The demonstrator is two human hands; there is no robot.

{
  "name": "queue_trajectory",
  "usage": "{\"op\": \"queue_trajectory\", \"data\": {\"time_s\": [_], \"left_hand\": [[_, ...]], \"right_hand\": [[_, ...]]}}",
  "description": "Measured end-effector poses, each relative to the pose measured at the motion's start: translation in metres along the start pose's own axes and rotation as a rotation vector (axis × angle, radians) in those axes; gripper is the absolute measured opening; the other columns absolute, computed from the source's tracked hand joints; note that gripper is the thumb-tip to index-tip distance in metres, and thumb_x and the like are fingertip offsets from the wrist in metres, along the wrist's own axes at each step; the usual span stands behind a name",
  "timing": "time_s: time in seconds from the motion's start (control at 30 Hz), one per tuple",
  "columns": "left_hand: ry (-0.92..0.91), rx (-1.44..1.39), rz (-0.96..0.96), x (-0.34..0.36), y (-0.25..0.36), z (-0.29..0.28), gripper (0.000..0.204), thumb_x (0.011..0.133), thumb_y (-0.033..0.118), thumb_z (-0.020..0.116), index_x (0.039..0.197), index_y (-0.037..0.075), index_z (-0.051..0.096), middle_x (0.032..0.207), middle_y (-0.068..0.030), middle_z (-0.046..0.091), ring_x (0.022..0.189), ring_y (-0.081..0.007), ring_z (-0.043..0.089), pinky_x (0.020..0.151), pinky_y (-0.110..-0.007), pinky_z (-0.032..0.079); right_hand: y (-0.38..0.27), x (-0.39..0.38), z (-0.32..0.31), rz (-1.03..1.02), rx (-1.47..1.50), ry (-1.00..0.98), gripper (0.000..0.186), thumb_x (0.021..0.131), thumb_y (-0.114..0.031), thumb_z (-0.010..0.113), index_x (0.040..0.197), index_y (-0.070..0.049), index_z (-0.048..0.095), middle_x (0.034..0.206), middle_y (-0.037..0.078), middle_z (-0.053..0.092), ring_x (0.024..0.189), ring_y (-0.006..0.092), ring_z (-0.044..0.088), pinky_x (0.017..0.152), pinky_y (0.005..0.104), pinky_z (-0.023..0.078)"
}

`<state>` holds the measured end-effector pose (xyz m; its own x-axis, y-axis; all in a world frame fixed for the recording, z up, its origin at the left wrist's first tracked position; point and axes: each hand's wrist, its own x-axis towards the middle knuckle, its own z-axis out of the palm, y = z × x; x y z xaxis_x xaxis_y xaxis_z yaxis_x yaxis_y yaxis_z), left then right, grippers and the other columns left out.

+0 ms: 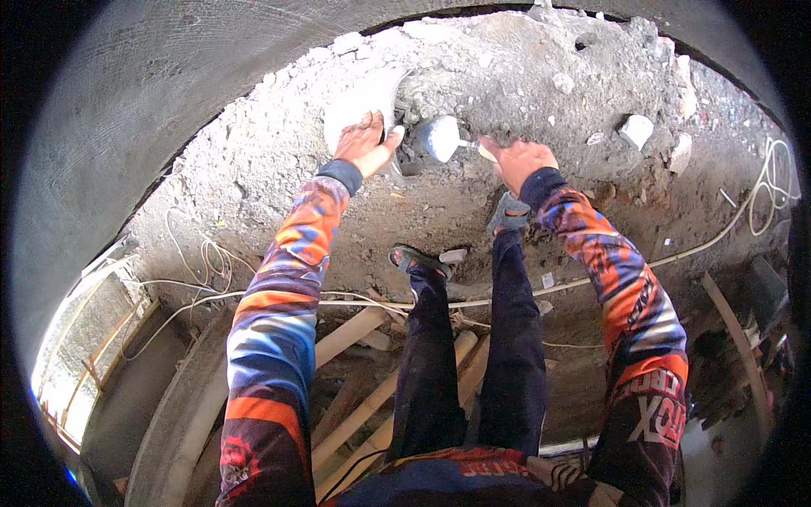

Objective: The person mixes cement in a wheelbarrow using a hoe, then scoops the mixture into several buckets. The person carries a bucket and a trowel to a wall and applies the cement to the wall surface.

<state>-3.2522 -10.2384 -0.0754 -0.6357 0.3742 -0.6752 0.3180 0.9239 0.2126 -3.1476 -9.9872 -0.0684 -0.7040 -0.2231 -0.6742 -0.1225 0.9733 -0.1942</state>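
Note:
My left hand [368,144] lies over the right edge of a white rounded container [357,100], thumb at the rim, fingers along its side. Bright light washes out most of that container, and its inside is hard to see. In my right hand [519,160] is the light-coloured handle of a trowel, fingers wrapped round it. The trowel's pale metal blade [440,139] points left toward the container's rim, just above the loose soil [473,93]. A short gap separates the blade from my left hand.
A curved grey wall [160,76] borders the soil bank. Lumps of stone, including a white block [636,131], lie to the right. A pale hose [676,255] crosses behind my feet, one in a sandal [420,261]. Wooden planks [359,334] lie below.

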Motion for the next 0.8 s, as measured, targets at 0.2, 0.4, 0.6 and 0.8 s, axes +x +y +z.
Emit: {"op": "queue_trajectory", "data": {"time_s": [0.2,0.4,0.6,0.8], "left_hand": [[0.006,-0.012,-0.013,0.009,0.014,0.011,0.074,0.086,0.053,0.026,0.131,-0.005,0.024,0.135,-0.0253,0.026,0.127,-0.0328,0.025,0.103,-0.043,0.016],[-0.032,-0.04,-0.004,0.001,0.002,-0.002,0.073,0.084,0.054,0.029,0.131,-0.002,0.028,0.134,-0.022,0.03,0.126,-0.0322,0.029,0.103,-0.044,0.018],[0.029,-0.052,0.019,0.002,-0.002,0.011,0.074,0.084,0.054,0.029,0.131,-0.002,0.027,0.136,-0.0204,0.028,0.127,-0.0292,0.027,0.103,-0.042,0.018],[0.044,-0.032,-0.029,-0.01,0.001,0.005,0.065,0.086,0.049,0.027,0.118,-0.006,0.04,0.122,-0.025,0.043,0.115,-0.0342,0.041,0.095,-0.043,0.03]], "right_hand": [[-0.058,0.059,0.003,-0.161,0.027,-0.037,0.037,0.086,-0.016,0.037,0.124,-0.018,0.04,0.092,0.007,0.063,0.086,0.025,0.061,0.069,0.0374,0.05],[-0.06,0.061,0.025,-0.061,0.04,-0.017,0.035,0.086,-0.014,0.039,0.121,-0.016,0.043,0.098,0.009,0.061,0.092,0.0256,0.06,0.072,0.0377,0.05],[-0.023,0.035,0.012,0.012,-0.093,-0.062,0.042,0.085,-0.012,0.04,0.127,-0.019,0.036,0.1,0.011,0.06,0.091,0.0264,0.06,0.074,0.0378,0.049],[-0.053,0.01,-0.015,-0.116,-0.036,-0.081,0.035,0.085,-0.014,0.041,0.119,-0.019,0.044,0.09,0.013,0.062,0.086,0.0288,0.061,0.068,0.0401,0.051]]}}
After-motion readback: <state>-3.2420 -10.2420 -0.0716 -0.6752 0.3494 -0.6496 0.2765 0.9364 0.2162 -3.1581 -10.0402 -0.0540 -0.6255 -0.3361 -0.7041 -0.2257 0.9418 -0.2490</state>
